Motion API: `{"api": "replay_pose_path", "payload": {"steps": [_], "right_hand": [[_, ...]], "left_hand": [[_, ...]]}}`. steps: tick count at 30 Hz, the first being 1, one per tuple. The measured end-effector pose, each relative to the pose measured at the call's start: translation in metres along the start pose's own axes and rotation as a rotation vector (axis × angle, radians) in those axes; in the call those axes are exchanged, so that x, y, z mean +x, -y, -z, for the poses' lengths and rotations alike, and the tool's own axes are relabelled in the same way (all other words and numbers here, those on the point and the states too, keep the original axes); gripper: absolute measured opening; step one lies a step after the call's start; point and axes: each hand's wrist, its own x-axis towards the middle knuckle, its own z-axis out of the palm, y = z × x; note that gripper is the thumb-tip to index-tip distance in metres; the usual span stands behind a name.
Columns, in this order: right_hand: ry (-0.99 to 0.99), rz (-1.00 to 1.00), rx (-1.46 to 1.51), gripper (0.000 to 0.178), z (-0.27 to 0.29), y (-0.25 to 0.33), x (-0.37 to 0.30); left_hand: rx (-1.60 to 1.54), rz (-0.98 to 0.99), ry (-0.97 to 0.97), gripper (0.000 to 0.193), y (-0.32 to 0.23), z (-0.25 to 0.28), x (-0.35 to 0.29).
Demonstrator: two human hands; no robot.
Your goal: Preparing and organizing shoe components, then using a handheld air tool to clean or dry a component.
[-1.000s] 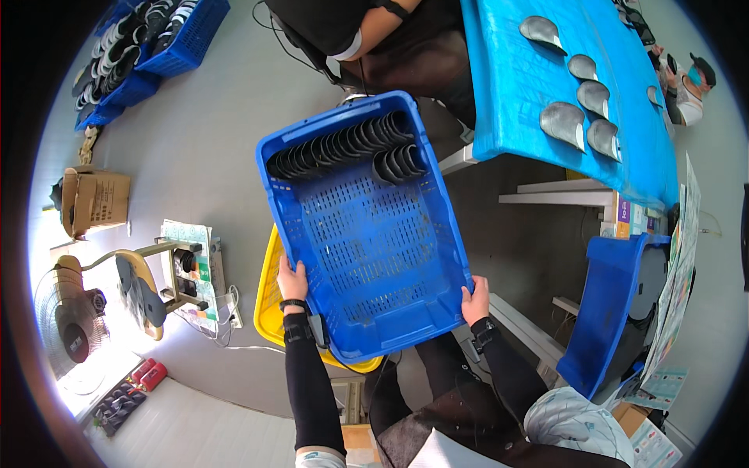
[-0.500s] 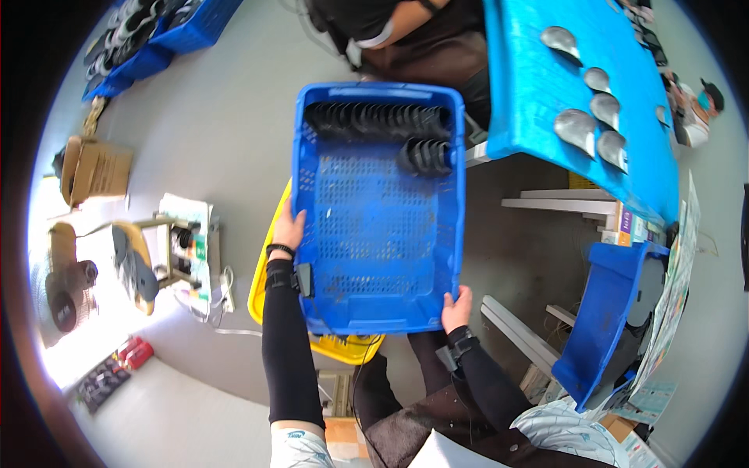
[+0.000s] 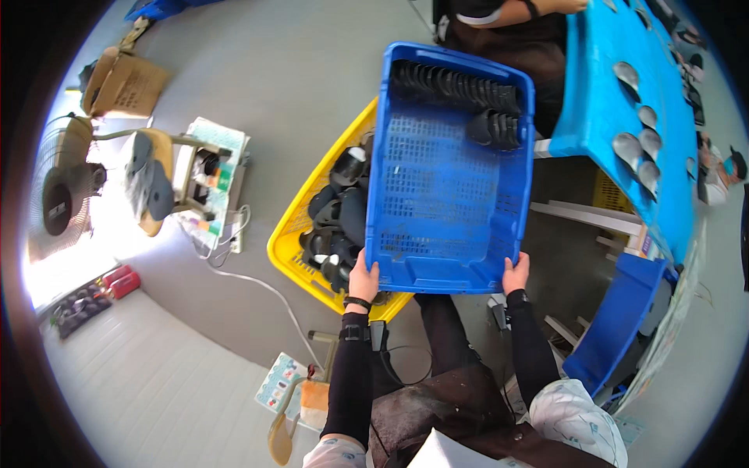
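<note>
1. Our left hand and right hand grip the blue plastic crate at our twelve o'clock.
2. Curved black pieces line its far end.
3. At its eight o'clock, the yellow crate holds jumbled dark pieces.

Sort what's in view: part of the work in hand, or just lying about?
In the work: blue basket, held by the left hand and right hand; dark curved pieces inside; possibly yellow basket.
Just lying about, seemingly: cardboard box, fan.
</note>
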Motion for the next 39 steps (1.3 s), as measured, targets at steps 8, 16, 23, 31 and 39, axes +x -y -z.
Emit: {"api": "replay_pose_path", "payload": {"steps": [8,16,23,31,39], "right_hand": [[-0.023,0.043,-0.21,0.037,0.008,0.014,0.004],[0.01,-0.093,-0.193,0.042,0.002,0.012,-0.028],[-0.024,-0.11,-0.242,0.041,-0.001,0.027,-0.048],[-0.121,0.215,-0.285,0.053,0.037,0.081,-0.124],[0.321,0.198,-0.339,0.04,0.062,0.085,-0.318]], "left_hand": [[-0.002,-0.011,-0.065,0.048,-0.01,-0.015,-0.004],[0.084,-0.034,-0.016,0.05,-0.012,0.002,0.001],[0.043,-0.086,0.026,0.057,0.0,0.014,-0.004],[-0.515,0.24,0.044,0.06,0.139,0.044,-0.063],[0.318,0.003,-0.183,0.071,0.213,0.075,-0.102]]}}
